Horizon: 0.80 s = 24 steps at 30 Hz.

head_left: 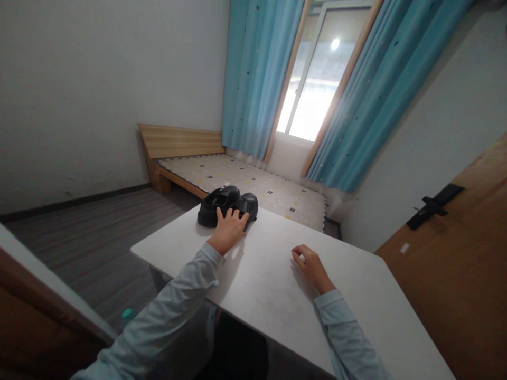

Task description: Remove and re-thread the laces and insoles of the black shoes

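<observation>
A pair of black shoes (pixel 214 211) stands side by side at the far left edge of the white table, toes pointing away from me. My left hand (pixel 228 230) reaches over the heel end of the right-hand shoe (pixel 250 205), palm down with its fingers spread. The fingertips overlap the back of the shoes; whether they press on them is hard to see. My right hand (pixel 311 265) rests near the middle of the tabletop, fingers loosely curled together, with nothing visible in it.
The white table (pixel 348 311) spans the space before me. Beyond it is a low wooden bed with a patterned mattress (pixel 273 191), below a window with blue curtains (pixel 257 79). A wooden door (pixel 455 253) with a black handle is at the right. A green object (pixel 127 315) lies at lower left.
</observation>
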Motion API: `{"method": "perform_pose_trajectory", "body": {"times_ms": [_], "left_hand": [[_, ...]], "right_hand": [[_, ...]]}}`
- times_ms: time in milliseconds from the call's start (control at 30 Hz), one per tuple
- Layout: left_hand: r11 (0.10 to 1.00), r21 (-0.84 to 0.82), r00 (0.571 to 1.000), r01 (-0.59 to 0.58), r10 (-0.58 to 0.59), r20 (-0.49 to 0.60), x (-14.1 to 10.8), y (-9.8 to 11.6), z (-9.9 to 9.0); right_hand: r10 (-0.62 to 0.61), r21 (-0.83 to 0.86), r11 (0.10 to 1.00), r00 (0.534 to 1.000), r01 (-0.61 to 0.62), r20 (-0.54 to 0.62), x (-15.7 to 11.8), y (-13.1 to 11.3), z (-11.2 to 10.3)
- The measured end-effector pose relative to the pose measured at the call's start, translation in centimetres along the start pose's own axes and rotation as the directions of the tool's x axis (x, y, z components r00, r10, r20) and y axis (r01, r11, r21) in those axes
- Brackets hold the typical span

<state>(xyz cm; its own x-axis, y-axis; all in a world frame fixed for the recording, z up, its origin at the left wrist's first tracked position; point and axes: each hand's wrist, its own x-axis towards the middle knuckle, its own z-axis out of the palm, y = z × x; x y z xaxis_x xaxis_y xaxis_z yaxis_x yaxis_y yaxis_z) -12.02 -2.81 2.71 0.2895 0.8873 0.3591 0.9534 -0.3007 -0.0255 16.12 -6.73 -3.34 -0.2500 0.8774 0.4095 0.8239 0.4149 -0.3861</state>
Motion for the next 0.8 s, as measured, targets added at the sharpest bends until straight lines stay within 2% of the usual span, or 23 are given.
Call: {"method": "perform_pose_trajectory", "body": {"times_ms": [67,133,267,400,500,600,700,800], "left_hand": [[0.999,0.003,0.996,-0.038,0.038,-0.075,-0.1,1.3,-0.3],[0.990,-0.034,0.985,-0.137,0.133,-0.107,-0.1,2.7,-0.7],[0.914,-0.181,0.929,-0.364,0.369,-0.004,0.3,5.6,-0.4],[0.815,-0.317,0.851,-0.485,0.523,0.041,1.6,7.8,2.0],[0.792,-0.357,0.845,-0.496,0.534,0.011,2.3,8.4,4.7],[0.793,-0.397,0.851,-0.463,0.523,0.050,2.4,8.3,6.5],[0.780,-0.433,0.857,-0.452,0.514,0.032,2.4,7.9,7.0],[0.794,-0.437,0.882,-0.423,0.471,0.001,2.4,7.5,7.0]], "right_hand": [[0.002,-0.008,1.000,1.000,-0.002,0.008,0.0,-0.1,-0.1],[0.005,-0.010,1.000,1.000,-0.005,0.016,0.0,-0.1,-0.1],[0.019,-0.014,1.000,0.999,-0.019,0.041,-0.1,0.0,-0.1],[0.028,-0.012,1.000,0.997,-0.028,0.070,-0.2,0.0,0.1],[0.030,-0.017,0.999,0.996,-0.029,0.081,-0.2,-0.2,0.1],[0.038,-0.032,0.999,0.995,-0.036,0.088,-0.2,-0.3,0.1],[0.039,-0.054,0.998,0.994,-0.034,0.103,-0.2,-0.3,0.1],[0.033,-0.067,0.997,0.994,-0.026,0.106,-0.2,-0.3,0.2]]}}
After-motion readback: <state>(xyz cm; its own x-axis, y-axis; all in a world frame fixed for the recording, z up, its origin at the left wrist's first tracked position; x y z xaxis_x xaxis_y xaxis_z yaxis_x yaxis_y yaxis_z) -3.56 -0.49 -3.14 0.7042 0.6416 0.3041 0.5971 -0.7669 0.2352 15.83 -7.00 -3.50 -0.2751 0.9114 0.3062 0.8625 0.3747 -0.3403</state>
